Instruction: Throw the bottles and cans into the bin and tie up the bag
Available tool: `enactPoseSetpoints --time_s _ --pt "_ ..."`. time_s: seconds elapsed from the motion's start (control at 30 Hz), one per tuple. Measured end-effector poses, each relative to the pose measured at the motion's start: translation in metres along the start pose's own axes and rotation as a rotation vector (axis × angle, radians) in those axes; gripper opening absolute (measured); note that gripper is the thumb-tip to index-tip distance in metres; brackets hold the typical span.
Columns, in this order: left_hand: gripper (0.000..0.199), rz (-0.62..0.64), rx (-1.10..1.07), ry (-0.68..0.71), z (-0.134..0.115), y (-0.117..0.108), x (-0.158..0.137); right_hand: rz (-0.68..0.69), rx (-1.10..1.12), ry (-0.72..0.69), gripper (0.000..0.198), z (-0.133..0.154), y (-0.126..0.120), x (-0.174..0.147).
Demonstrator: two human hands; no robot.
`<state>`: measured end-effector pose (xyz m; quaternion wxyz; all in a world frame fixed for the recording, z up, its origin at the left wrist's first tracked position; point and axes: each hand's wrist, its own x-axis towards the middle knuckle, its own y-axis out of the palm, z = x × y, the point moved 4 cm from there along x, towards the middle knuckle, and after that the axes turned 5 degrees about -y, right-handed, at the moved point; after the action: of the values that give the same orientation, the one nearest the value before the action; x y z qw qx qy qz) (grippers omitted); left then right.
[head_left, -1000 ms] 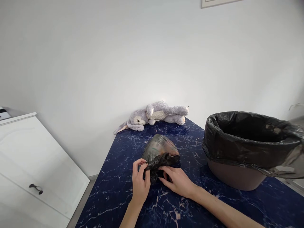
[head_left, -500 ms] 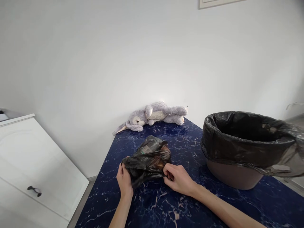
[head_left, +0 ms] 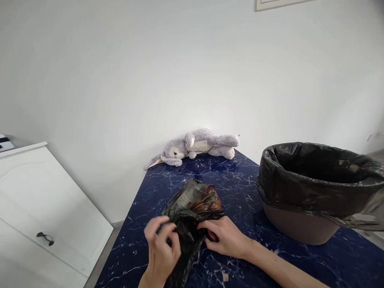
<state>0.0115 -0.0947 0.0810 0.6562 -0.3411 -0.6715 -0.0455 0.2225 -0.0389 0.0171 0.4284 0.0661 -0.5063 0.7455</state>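
Black bag (head_left: 191,218), partly see-through, lies on the blue marbled table (head_left: 240,192), between my two hands as I watch from my end. Long axis runs away from the person, the near end leaning a little left. Bulging end faces the plush rabbit (head_left: 199,146) and the wall; through its film I make out something pale with a green mark and something brownish. Slack dark end points back toward the near side, crumpled, its tip cut off by the bottom of the view.

Right hand (head_left: 226,238): fingers bent in at the bag's right side, just below the bulge, film held between forefinger and thumb. Left hand (head_left: 163,246): blurred, fingers curled, a small gap between forefinger and thumb, just beside the bag's left edge. Whether any film is caught there, I cannot tell.

Bin (head_left: 301,226) with a black liner (head_left: 300,194) stands to the right, well apart from the bag.
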Motion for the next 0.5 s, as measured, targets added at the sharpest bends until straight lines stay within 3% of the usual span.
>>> enactPoseSetpoints --time_s 0.07,0.1,0.17,0.2,0.33,0.43,0.5 --pt "0.042 0.252 -0.057 0.229 -0.026 -0.003 -0.007 -0.01 -0.01 0.029 0.038 -0.001 0.001 0.0" --pt "0.044 0.416 -0.081 0.271 -0.035 -0.001 -0.012 -0.012 -0.01 0.038 0.038 -0.001 0.001 0.0" --pt "0.05 0.672 -0.062 0.259 -0.041 0.007 -0.023 -0.013 -0.019 0.055 0.035 -0.002 0.002 0.0" --pt "0.054 0.722 -0.011 0.234 -0.038 0.01 -0.028 -0.014 -0.027 0.067 0.033 -0.003 0.003 0.0" --pt "0.065 0.586 0.277 0.118 -0.005 0.022 -0.043 -0.009 -0.011 0.114 0.052 -0.005 0.005 0.0" --pt "0.057 0.454 0.376 0.002 0.019 0.023 -0.046 0.001 0.031 0.111 0.069 -0.005 0.007 0.0" --pt "0.051 0.412 0.396 -0.059 0.03 0.022 -0.042 -0.012 0.031 0.1 0.066 -0.005 0.007 0.0"
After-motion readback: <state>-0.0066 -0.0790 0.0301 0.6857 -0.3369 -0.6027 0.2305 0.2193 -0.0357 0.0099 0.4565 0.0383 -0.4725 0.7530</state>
